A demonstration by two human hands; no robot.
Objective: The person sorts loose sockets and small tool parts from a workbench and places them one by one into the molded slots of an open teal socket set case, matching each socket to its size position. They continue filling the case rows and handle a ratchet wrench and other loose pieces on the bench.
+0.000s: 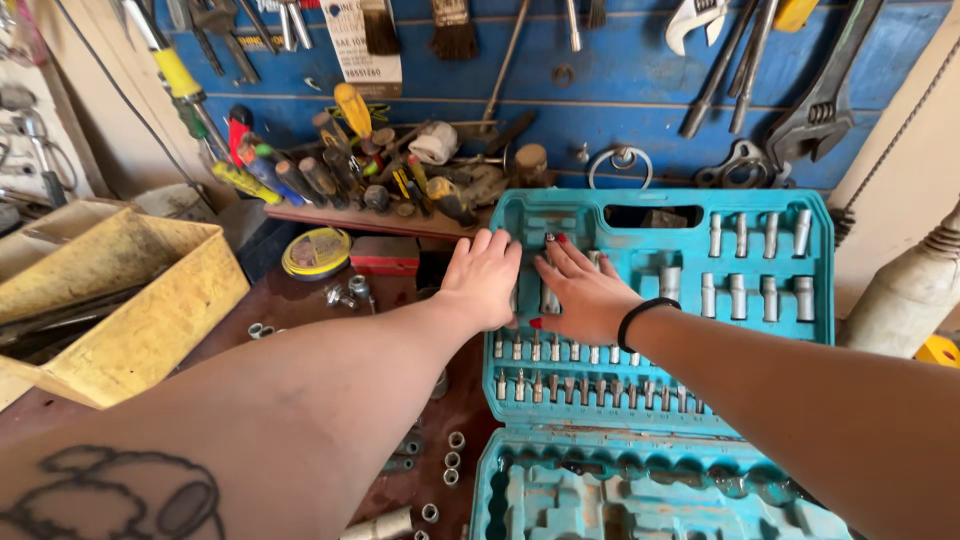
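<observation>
Both hands rest palm-down on the raised lid half of an open turquoise socket-set case, which leans against the blue tool board. The left hand lies flat at the case's left edge, fingers extended and close together, closed on nothing. The right hand, a black band on its wrist, lies just beside it, fingers spread forward over the moulded slots; a silver socket shows between the two hands, touching or very nearly touching the right fingers, but whether it is pinched cannot be determined, as the hand covers it. Larger sockets sit upright in two rows to the right of the right hand, well clear of it. Rows of small sockets and bits lie directly below both palms. The lower case half lies flat at the near edge. Loose sockets lie scattered on the brown bench beside it. A yellow wooden box stands at far left.
</observation>
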